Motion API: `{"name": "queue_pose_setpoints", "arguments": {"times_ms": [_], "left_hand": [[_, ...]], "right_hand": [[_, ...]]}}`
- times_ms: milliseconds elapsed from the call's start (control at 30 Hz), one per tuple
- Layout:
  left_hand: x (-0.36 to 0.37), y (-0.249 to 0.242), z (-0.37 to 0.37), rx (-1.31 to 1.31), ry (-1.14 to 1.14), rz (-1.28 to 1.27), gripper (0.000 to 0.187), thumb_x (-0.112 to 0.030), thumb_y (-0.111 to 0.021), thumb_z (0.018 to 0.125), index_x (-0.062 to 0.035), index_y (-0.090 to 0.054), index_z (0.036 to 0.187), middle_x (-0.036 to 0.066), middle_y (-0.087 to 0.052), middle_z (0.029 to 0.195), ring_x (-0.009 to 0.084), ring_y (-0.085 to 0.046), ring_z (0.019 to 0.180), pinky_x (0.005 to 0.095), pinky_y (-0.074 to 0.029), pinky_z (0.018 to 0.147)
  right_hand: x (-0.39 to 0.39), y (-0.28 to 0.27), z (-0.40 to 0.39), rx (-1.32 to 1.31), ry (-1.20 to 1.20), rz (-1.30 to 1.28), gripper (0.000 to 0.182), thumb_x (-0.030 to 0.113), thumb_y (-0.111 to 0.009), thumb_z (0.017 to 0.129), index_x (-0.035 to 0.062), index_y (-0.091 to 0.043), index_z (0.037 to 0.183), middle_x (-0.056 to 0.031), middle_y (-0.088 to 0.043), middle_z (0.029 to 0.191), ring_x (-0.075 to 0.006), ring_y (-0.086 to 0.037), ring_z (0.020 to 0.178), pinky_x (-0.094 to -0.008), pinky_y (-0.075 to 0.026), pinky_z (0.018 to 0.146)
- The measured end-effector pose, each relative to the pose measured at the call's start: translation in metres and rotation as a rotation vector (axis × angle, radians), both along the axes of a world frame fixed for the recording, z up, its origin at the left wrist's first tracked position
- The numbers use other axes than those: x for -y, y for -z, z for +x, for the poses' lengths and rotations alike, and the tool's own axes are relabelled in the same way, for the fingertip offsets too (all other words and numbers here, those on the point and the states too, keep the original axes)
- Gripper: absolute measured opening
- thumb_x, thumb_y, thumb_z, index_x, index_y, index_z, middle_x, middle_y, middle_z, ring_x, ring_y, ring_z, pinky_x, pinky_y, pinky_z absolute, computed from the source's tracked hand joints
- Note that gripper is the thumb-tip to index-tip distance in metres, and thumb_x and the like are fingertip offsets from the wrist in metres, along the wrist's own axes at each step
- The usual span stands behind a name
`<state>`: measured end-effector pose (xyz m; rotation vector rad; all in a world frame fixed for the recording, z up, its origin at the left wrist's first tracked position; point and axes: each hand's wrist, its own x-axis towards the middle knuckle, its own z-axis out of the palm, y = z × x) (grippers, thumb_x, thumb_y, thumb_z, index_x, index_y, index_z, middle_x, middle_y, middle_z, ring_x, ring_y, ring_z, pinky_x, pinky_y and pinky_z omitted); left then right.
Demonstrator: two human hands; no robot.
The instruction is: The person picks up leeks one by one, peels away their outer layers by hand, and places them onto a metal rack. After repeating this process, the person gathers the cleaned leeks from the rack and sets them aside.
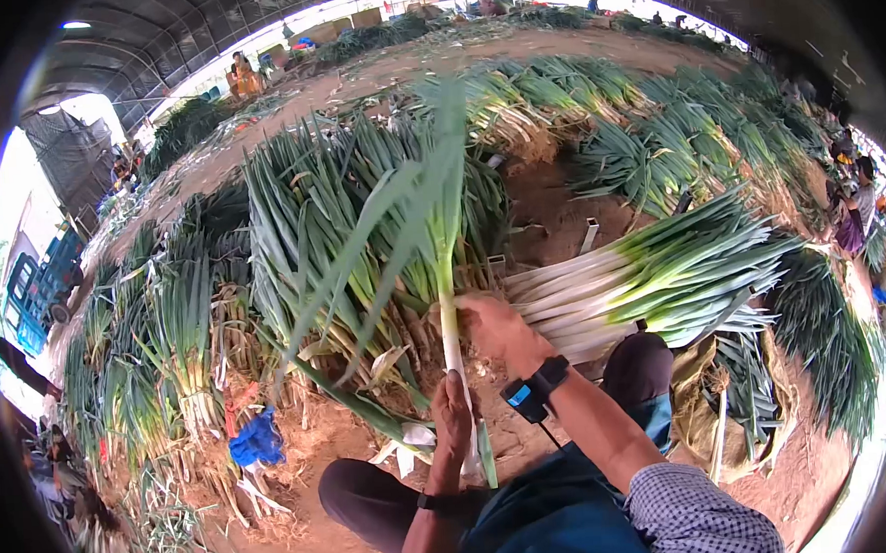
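Leek [447, 276]: one long stalk held upright at centre, white shaft low, green leaves fanning up and to the left.
Left hand [452, 416]: fingers wrapped closed round the lower white shaft, near the root end.
Right hand [496, 329]: fingers curled tight about the shaft just above the left hand; dark band with a blue-faced device [529, 392] at the wrist.
Ground [550, 211]: bare reddish-brown packed earth, strewn with trimmed leaves and husks.
Shelter: dark arched roof [180, 30] overhead, open and bright at the far end.
Cleaned stack [643, 271]: trimmed leeks lying flat just right of the hands, white ends toward them.
Untrimmed heap [311, 243]: close behind and left of the held stalk.
Blue cloth [256, 441]: on the ground, lower left.
Open room: narrow strip of dirt between knees and heaps; wider bare lane beyond the piles.
Edges: leek rows crowding left and right sides.
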<state>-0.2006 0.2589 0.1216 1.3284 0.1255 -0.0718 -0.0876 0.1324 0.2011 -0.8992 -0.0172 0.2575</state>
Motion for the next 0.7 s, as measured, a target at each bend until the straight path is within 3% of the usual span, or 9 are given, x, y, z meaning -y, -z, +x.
{"name": "queue_pose_setpoints", "arguments": {"times_ms": [33, 133, 200, 267, 367, 500, 567, 667, 700], "left_hand": [[-0.004, -0.001, 0.001, 0.002, 0.0, 0.039, 0.047, -0.048, -0.043, 0.105, -0.0068, -0.052, 0.084, 0.003, -0.052, 0.061, 0.0114, -0.05, 0.046, 0.0268, -0.04, 0.043], [-0.006, -0.002, 0.0, 0.013, -0.017, 0.115, 0.047, -0.047, -0.044, 0.105, -0.0062, -0.053, 0.083, 0.001, -0.051, 0.061, 0.0105, -0.05, 0.047, 0.0268, -0.04, 0.044], [-0.004, 0.002, 0.003, 0.041, -0.021, 0.128, 0.047, -0.047, -0.044, 0.105, -0.0061, -0.053, 0.083, 0.001, -0.051, 0.062, 0.0104, -0.05, 0.047, 0.0266, -0.04, 0.043], [-0.001, 0.001, 0.001, 0.045, -0.032, 0.129, 0.047, -0.047, -0.045, 0.105, -0.0059, -0.053, 0.083, 0.001, -0.052, 0.062, 0.0103, -0.05, 0.047, 0.0265, -0.04, 0.043], [-0.006, -0.002, -0.006, -0.014, -0.023, 0.121, 0.047, -0.048, -0.046, 0.104, -0.0055, -0.053, 0.084, 0.001, -0.052, 0.064, 0.01, -0.051, 0.047, 0.0262, -0.041, 0.044], [-0.018, -0.006, -0.007, -0.097, -0.042, 0.076, 0.047, -0.048, -0.047, 0.104, -0.005, -0.054, 0.086, 0.0, -0.052, 0.064, 0.0089, -0.05, 0.05, 0.0246, -0.041, 0.047], [-0.029, 0.021, 0.009, 0.448, -0.109, 0.168, 0.048, -0.051, -0.049, 0.102, -0.0052, -0.055, 0.087, 0.0, -0.051, 0.064, 0.0092, -0.05, 0.052, 0.0248, -0.04, 0.048], [-0.033, 0.006, 0.006, 0.072, -0.176, -0.065, 0.05, -0.055, -0.054, 0.099, -0.0065, -0.055, 0.087, -0.001, -0.05, 0.064, 0.0095, -0.048, 0.055, 0.0271, -0.039, 0.049], [-0.043, -0.006, 0.008, 0.051, -0.127, -0.014, 0.048, -0.053, -0.055, 0.099, -0.0069, -0.055, 0.087, -0.002, -0.05, 0.064, 0.009, -0.047, 0.055, 0.0275, -0.038, 0.049]], "right_hand": [[0.004, -0.007, -0.002, -0.058, 0.032, 0.017, 0.023, 0.006, -0.062, 0.09, -0.0083, -0.064, 0.107, -0.0179, -0.068, 0.1, -0.0291, -0.068, 0.084, -0.039, -0.058, 0.074], [0.011, -0.021, 0.0, 0.461, 0.164, -1.309, 0.028, 0.019, -0.071, 0.09, -0.005, -0.066, 0.104, -0.0183, -0.067, 0.087, -0.0305, -0.065, 0.073, -0.0391, -0.054, 0.067], [0.012, 0.003, 0.004, 0.753, 0.385, -1.289, 0.031, 0.027, -0.073, 0.089, -0.002, -0.064, 0.094, -0.0193, -0.062, 0.072, -0.0351, -0.062, 0.064, -0.043, -0.05, 0.06], [0.009, 0.018, 0.007, 0.679, 0.483, -1.237, 0.03, 0.027, -0.072, 0.089, -0.0015, -0.063, 0.091, -0.0189, -0.06, 0.067, -0.0362, -0.06, 0.062, -0.0437, -0.051, 0.059], [0.005, 0.027, 0.006, 0.788, 0.457, -1.202, 0.023, 0.022, -0.07, 0.09, -0.0002, -0.063, 0.09, -0.0191, -0.062, 0.07, -0.0371, -0.062, 0.063, -0.0432, -0.051, 0.056], [-0.01, 0.015, -0.032, 0.873, 0.168, -1.211, 0.013, 0.014, -0.067, 0.089, 0.0039, -0.06, 0.086, -0.0198, -0.065, 0.075, -0.0335, -0.065, 0.066, -0.0416, -0.05, 0.057], [-0.028, 0.009, -0.069, 1.023, -0.049, -1.075, 0.012, 0.014, -0.067, 0.088, 0.0055, -0.059, 0.086, -0.0179, -0.063, 0.073, -0.0345, -0.064, 0.065, -0.0406, -0.05, 0.056], [-0.04, -0.008, -0.12, 1.086, -0.308, -0.977, 0.014, 0.017, -0.067, 0.089, 0.006, -0.059, 0.086, -0.016, -0.062, 0.077, -0.0357, -0.064, 0.069, -0.0422, -0.05, 0.059], [-0.042, -0.006, -0.129, 1.124, -0.351, -0.967, 0.014, 0.017, -0.066, 0.089, 0.0059, -0.058, 0.085, -0.0159, -0.061, 0.078, -0.036, -0.064, 0.07, -0.043, -0.05, 0.06]]}}
